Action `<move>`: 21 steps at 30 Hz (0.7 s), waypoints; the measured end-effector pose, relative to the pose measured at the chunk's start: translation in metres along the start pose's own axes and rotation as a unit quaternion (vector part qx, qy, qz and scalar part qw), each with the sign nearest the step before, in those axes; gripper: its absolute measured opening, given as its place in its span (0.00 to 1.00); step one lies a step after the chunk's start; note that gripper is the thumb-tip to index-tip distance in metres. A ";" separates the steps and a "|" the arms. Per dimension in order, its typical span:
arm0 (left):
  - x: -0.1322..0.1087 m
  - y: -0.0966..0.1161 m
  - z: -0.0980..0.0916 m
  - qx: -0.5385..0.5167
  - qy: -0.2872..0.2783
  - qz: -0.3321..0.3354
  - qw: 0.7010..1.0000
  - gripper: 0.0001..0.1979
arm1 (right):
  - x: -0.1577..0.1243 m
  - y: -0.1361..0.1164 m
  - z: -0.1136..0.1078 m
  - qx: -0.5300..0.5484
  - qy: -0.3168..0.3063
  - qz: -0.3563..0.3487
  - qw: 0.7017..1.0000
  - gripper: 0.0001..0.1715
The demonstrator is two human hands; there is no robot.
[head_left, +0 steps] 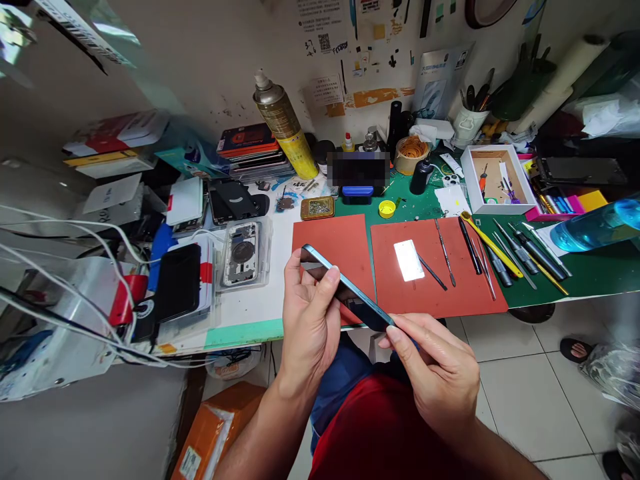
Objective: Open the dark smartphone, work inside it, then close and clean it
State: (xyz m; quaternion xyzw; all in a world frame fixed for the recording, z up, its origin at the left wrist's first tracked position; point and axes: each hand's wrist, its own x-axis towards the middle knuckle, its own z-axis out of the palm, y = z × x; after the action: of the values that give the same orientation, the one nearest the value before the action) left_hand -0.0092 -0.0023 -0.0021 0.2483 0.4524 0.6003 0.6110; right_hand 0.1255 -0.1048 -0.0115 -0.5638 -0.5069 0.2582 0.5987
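A dark smartphone (350,291) with a blue metal rim is held edge-on in front of the bench, tilted down to the right. My left hand (307,320) wraps around its upper half, thumb lying across the screen. My right hand (433,367) pinches the phone's lower end between thumb and fingertips. Both hands hover just off the table's front edge, above my lap. Behind the phone lie two red work mats (430,293), the right one carrying a small white card (409,260) and thin metal tools (445,253).
Screwdrivers and tweezers (515,253) lie in a row on the green mat (590,273). A spray can (285,123), a white parts box (493,177), a blue bottle (595,227), and phone housings (243,253) crowd the bench. White cables (75,293) trail left. A sandalled foot (577,348) rests on the tiled floor.
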 end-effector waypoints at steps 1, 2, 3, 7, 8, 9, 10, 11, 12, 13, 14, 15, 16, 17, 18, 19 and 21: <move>0.000 0.000 0.000 -0.002 0.002 0.000 1.000 0.30 | 0.000 0.000 0.000 -0.001 0.000 0.002 1.000 0.16; -0.001 0.000 0.001 -0.002 0.003 0.001 1.000 0.31 | 0.000 0.000 0.000 -0.002 0.000 0.005 1.000 0.16; -0.001 0.001 0.001 -0.002 0.004 0.003 1.000 0.32 | 0.000 0.000 -0.001 -0.003 0.000 0.008 1.000 0.16; -0.002 0.001 0.002 0.006 0.004 0.011 1.000 0.33 | 0.002 0.000 -0.002 -0.006 -0.003 0.017 1.000 0.15; -0.003 0.001 0.002 0.008 0.006 0.016 1.000 0.33 | 0.002 0.000 -0.002 -0.005 -0.004 0.019 1.000 0.14; -0.003 0.001 0.002 0.010 0.009 0.020 1.000 0.34 | 0.003 0.000 -0.002 -0.005 -0.005 0.023 1.000 0.14; -0.003 0.001 0.002 0.013 0.011 0.024 1.000 0.34 | 0.003 0.000 -0.002 -0.004 -0.006 0.028 1.000 0.14; -0.003 0.001 0.002 0.017 0.011 0.026 0.999 0.34 | 0.004 0.000 -0.002 -0.002 -0.006 0.032 0.999 0.13; -0.004 0.001 0.002 0.022 0.010 0.027 0.999 0.34 | 0.004 0.000 -0.002 -0.001 -0.005 0.038 0.999 0.13; -0.004 0.001 0.002 0.026 0.007 0.028 0.999 0.34 | 0.005 0.000 -0.002 -0.001 -0.004 0.043 0.999 0.13; -0.004 0.001 0.003 0.029 0.006 0.029 0.999 0.34 | 0.005 0.000 -0.002 0.001 -0.003 0.047 0.999 0.12; -0.004 0.001 0.003 0.032 0.005 0.030 0.999 0.34 | 0.005 0.001 -0.002 0.003 -0.002 0.049 0.999 0.12; -0.005 0.001 0.003 0.033 0.004 0.032 0.999 0.35 | 0.004 0.002 -0.002 0.007 -0.001 0.051 0.999 0.12; -0.005 0.000 0.003 0.034 0.002 0.033 0.999 0.35 | 0.004 0.003 -0.002 0.009 -0.001 0.055 0.998 0.11; -0.006 -0.001 0.003 0.038 0.000 0.036 0.999 0.35 | 0.003 0.004 -0.002 0.011 -0.001 0.061 0.998 0.11; -0.006 -0.002 0.003 0.044 -0.002 0.039 0.998 0.34 | 0.002 0.006 -0.003 0.012 -0.001 0.068 0.998 0.10; -0.007 -0.004 0.002 0.060 -0.006 0.045 0.997 0.34 | -0.001 0.009 -0.004 0.008 -0.002 0.084 0.996 0.08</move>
State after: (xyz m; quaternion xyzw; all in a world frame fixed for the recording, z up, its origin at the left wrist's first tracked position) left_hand -0.0041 -0.0088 -0.0028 0.3080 0.4726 0.5973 0.5701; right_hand 0.1311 -0.1048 -0.0194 -0.5989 -0.4572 0.3127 0.5783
